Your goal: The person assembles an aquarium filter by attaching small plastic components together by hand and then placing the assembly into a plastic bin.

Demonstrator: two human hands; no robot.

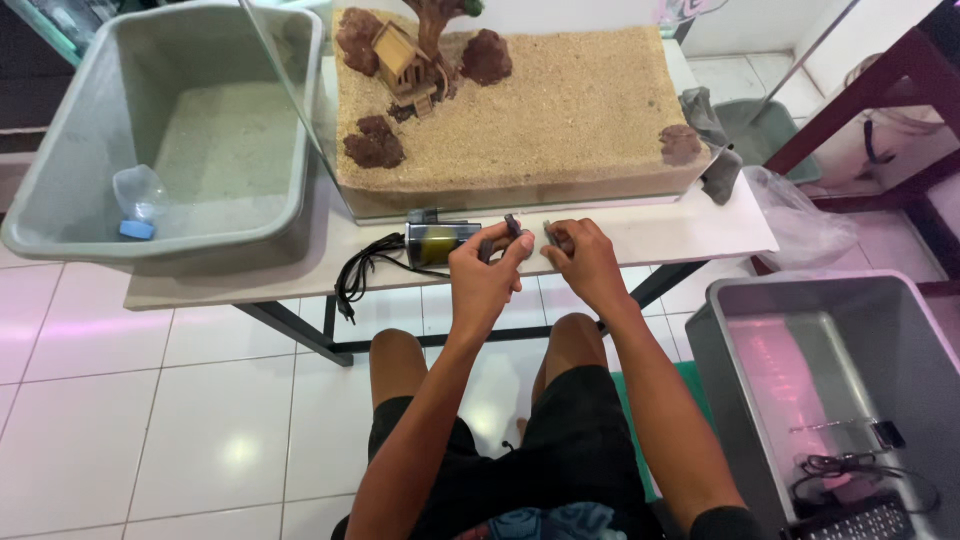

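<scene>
White table (680, 232): carries all work items. Glass tank (520, 190) sits at the centre rear, floor covered in tan sand (570, 110), with dark reddish rocks and a small wooden house (402, 58) in its far left corner. Grey-green plastic tub (60, 180) stands just left of the tank; a thin layer of sand inside, plus a clear cut bottle with a blue cap (138, 205). A second grey tub (720, 330) stands on the floor to the person's right, holding cables and a dark device.

Small filter unit (440, 243), dark with an olive-tinted body, lies on the table edge just in front of the tank; its black cord (358, 275) is bundled to its left.

Left hand (487, 277): fingers pressed together, pinching a small dark fitting (512, 224) just right of the filter unit. Right hand (585, 262): fingertips closed on a small part, too small to identify. Hands near each other, almost touching.
</scene>
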